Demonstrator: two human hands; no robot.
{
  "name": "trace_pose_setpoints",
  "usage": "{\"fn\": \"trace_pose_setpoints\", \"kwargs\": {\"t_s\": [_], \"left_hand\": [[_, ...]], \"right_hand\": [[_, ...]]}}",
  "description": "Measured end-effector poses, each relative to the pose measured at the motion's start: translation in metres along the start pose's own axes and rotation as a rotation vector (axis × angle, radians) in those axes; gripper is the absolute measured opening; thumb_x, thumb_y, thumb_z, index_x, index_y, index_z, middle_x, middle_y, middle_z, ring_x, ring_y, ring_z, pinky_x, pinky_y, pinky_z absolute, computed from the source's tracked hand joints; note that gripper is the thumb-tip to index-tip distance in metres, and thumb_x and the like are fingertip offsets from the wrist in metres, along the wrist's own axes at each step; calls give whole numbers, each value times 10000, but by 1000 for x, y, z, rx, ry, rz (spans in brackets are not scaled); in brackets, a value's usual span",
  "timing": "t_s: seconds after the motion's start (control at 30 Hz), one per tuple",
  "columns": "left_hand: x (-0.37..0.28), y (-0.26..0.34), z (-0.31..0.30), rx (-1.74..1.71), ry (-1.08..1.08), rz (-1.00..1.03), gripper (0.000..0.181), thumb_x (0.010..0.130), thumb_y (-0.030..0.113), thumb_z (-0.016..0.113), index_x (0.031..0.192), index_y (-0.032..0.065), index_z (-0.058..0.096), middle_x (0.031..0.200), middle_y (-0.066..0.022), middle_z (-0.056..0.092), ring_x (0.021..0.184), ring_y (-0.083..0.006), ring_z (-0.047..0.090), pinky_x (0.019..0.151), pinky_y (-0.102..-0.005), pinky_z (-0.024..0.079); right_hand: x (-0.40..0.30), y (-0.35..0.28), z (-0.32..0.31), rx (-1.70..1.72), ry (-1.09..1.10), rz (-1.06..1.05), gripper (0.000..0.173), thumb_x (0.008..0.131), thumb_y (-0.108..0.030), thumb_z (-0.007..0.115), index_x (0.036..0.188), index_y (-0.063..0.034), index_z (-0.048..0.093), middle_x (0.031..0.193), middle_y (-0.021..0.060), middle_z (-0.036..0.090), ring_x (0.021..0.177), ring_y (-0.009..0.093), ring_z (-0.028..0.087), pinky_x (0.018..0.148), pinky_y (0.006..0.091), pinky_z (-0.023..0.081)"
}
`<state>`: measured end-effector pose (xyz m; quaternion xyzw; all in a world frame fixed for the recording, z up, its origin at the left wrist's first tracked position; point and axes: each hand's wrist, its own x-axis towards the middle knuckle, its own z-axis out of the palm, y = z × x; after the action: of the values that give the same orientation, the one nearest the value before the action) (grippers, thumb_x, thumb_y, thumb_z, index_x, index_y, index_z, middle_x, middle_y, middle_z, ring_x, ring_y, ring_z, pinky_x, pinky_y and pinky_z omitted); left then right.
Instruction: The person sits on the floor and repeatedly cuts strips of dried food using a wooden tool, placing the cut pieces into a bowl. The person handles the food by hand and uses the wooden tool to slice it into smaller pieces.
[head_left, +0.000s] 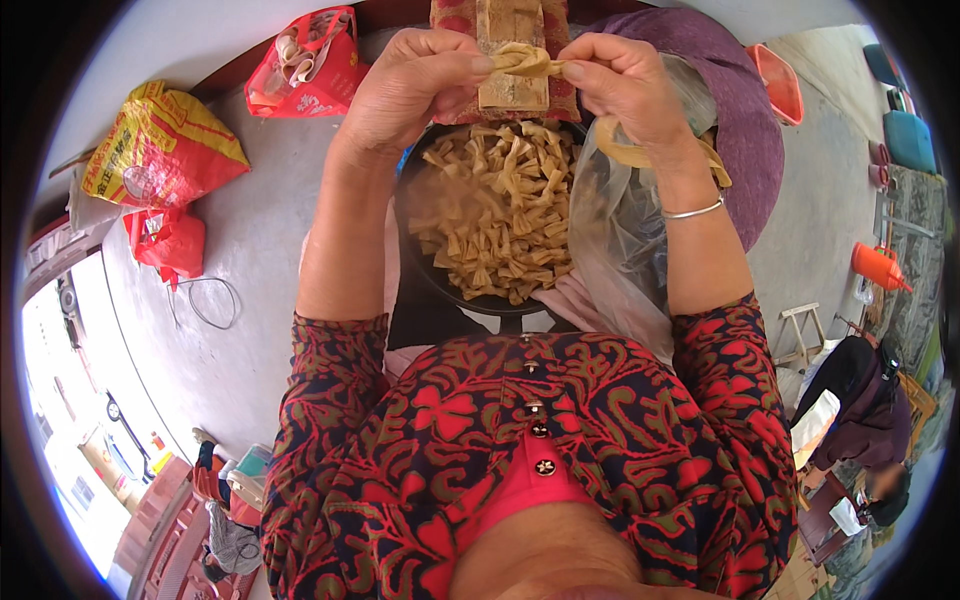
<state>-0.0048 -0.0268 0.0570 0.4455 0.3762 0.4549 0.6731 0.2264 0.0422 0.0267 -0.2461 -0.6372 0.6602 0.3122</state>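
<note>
Between my two raised hands stretches a tan, knotted strip of soft food-like material (521, 58). My left hand (431, 79) pinches one end with thumb and fingers, and my right hand (619, 82) pinches the other. A long loose strip (630, 154) of the same colour hangs by my right wrist. Just beyond the knot lies a wooden board (512, 94) on a red patterned cloth. Below my hands, a round dark pan (491, 304) holds a heap of tan knotted pieces (506, 217).
A clear plastic bag (619, 240) and purple cloth (750, 150) lie at the right. Red bags (330, 82) and a yellow-red sack (169, 150) stand on the left. An orange basket (780, 86) is at upper right. Another person (862, 405) is at the right edge.
</note>
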Motion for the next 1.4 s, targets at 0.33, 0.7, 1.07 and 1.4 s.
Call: {"fn": "trace_pose_setpoints", "kwargs": {"t_s": [0.33, 0.7, 1.07, 1.4], "left_hand": [[5, -9, 4, 140, 26, -52, 246, 865, 158, 603, 646, 60, 546, 498, 34, 421, 449, -44, 383, 436, -206, 309], [-1, -2, -2, 547, 8, 73, 260, 853, 235, 620, 885, -23, 626, 702, -51, 581, 633, -141, 552, 573, -241, 428], [4, -7, 4, 776, -199, -162, 244, 885, 300, 565, 901, 62, 618, 695, -175, 586, 683, -370, 564, 618, -408, 469], [43, -42, -21, 1313, 472, 226, 235, 875, 322, 622, 973, 112, 660, 671, -116, 602, 625, -249, 595, 585, -371, 454]], "right_hand": [[2, 4, 4, 170, -45, 95, 124, 888, -138, 620, 868, -21, 656, 632, -59, 505, 504, 12, 363, 449, 186, 274], [-4, 4, -14, -69, -8, 28, 156, 907, -114, 607, 792, -11, 630, 639, -71, 480, 560, 11, 371, 492, 193, 298], [-4, -4, 4, -310, 25, -72, 189, 874, -141, 629, 756, 7, 627, 545, -40, 466, 495, 34, 380, 449, 241, 304], [52, 42, 1, -762, 374, -114, 203, 878, -212, 609, 793, -28, 630, 579, 69, 537, 522, 126, 464, 531, 294, 399]]}}
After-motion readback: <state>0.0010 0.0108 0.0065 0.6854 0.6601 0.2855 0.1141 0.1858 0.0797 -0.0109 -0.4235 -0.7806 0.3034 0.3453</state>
